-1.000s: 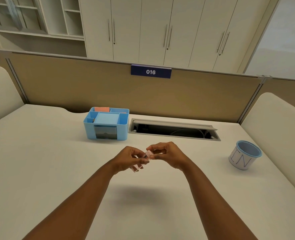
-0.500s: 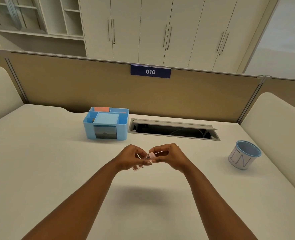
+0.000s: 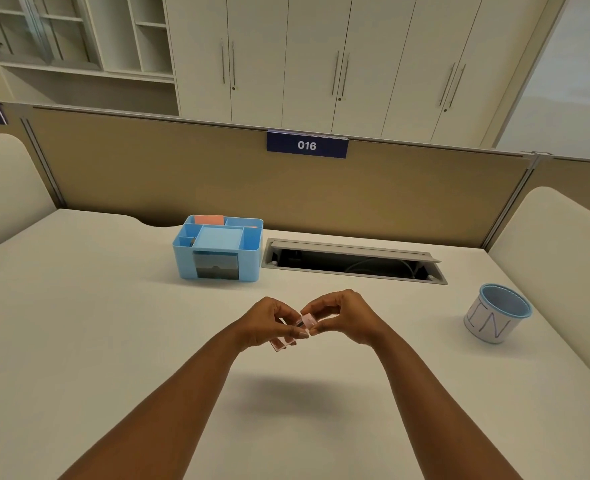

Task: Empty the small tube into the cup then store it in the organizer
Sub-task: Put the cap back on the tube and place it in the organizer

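Observation:
A small clear pinkish tube (image 3: 284, 342) is held in the air above the middle of the desk. My left hand (image 3: 264, 322) grips its lower body, and my right hand (image 3: 343, 315) pinches its upper end, a pink cap (image 3: 308, 320). Whether the cap is on or off I cannot tell. The white cup with a blue rim (image 3: 498, 317) stands empty-looking at the right, well apart from both hands. The light blue organizer (image 3: 218, 249) sits farther back, left of centre, with several compartments and a dark drawer front.
An open cable tray slot (image 3: 352, 260) lies in the desk right of the organizer. A tan partition (image 3: 182, 181) closes the desk's far edge, and cream side panels (image 3: 563, 244) rise on both sides. An orange pad (image 3: 210, 219) fills a rear organizer compartment.
Both hands stay together on the tube in nearly the same spot. The fingers have shifted slightly around the cap end.

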